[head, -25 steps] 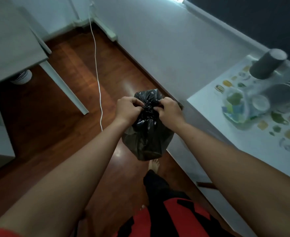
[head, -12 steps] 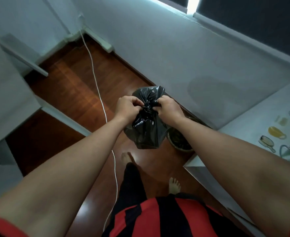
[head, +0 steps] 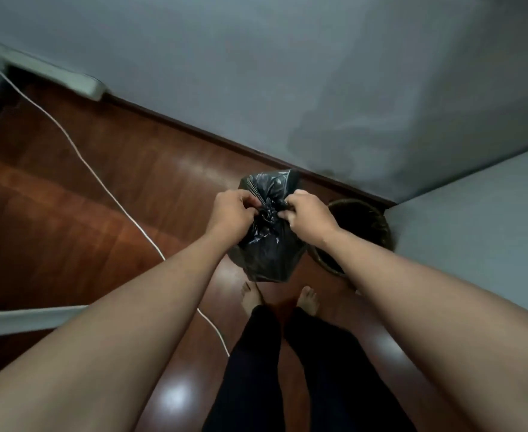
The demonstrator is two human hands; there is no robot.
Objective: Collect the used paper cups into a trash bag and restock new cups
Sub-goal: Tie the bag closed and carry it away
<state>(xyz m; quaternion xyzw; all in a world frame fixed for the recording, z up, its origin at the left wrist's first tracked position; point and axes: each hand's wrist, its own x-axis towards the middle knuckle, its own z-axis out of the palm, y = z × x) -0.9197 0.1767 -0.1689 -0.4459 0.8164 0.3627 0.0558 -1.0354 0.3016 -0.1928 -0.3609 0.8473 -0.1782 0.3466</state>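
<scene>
Head cam: both hands are pinched shut on the gathered neck of the crinkly black plastic trash bag (head: 267, 244), left hand (head: 233, 212) and right hand (head: 307, 216) either side of the knot, bag hanging over the wooden floor by the dark round woven bin (head: 371, 222). Looks like the tying-off step (cups out of sight). Next I'd guess: cinch it, drop it in the bin.

I count one black bag (head: 267, 244), two hands (head: 233, 212) (head: 307, 215), two bare feet (head: 250, 296) (head: 308, 300), one dark basket (head: 370, 224) and one white cord (head: 106, 188). I cannot see any cups to count.
</scene>
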